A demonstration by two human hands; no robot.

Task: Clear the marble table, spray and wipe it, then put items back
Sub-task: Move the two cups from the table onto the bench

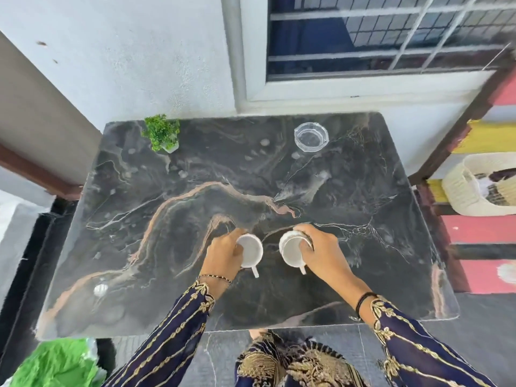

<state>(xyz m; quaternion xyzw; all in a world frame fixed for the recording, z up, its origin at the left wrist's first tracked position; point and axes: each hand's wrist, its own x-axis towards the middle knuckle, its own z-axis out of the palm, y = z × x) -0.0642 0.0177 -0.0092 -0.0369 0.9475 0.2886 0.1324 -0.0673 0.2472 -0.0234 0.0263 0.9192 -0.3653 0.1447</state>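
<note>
On the dark marble table (195, 208), near its front middle, are two white cups side by side with their handles pointing toward me. My left hand (223, 255) grips the left white cup (252, 251) by its rim. My right hand (321, 250) grips the right white cup (290, 251) the same way. A small green potted plant (163, 134) stands at the table's far left. A clear glass bowl (311, 136) sits at the far right. Whether the cups touch the table top is not clear.
A white wall and a barred window (391, 37) run behind the table. To the right stands a colourful shelf holding a cream woven basket (474, 188). Green cloth (58, 364) lies at the lower left, on the floor side. A dark tiled floor (223, 356) shows below the table's front edge.
</note>
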